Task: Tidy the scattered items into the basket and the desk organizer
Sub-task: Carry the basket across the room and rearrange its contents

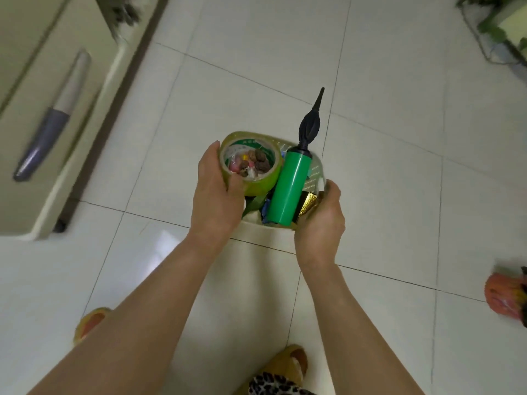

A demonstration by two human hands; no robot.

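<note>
Nearest the camera, two slippers (pixel 288 363) stand on the tiled floor (pixel 399 181) at 6 and 7 o'clock. Above them both forearms reach forward. The left hand (pixel 216 195) grips the basket's left side, thumb pressing the tape roll (pixel 251 162) at its near edge. The right hand (pixel 320 220) grips the basket's right side at 4 o'clock, fingers curled over the rim.

The basket (pixel 315 173) is carried between the hands, above the floor near frame centre. It holds the tape roll at 10 o'clock, with small items (pixel 251 163) showing through its core, a green hand pump (pixel 288 189) lying diagonally with its black nozzle overhanging the rim toward 12 o'clock, and a gold foil piece (pixel 306 203).

Handling judgement: the basket appears to be light perforated plastic and likely flexes; hold opposite rims and keep it level. The pump is rigid and smooth and may slide out; the tape roll is the heaviest item.

Farther off, a cabinet (pixel 34 109) with a long handle stands at 9 o'clock, an orange object (pixel 504 297) at 3 o'clock.
</note>
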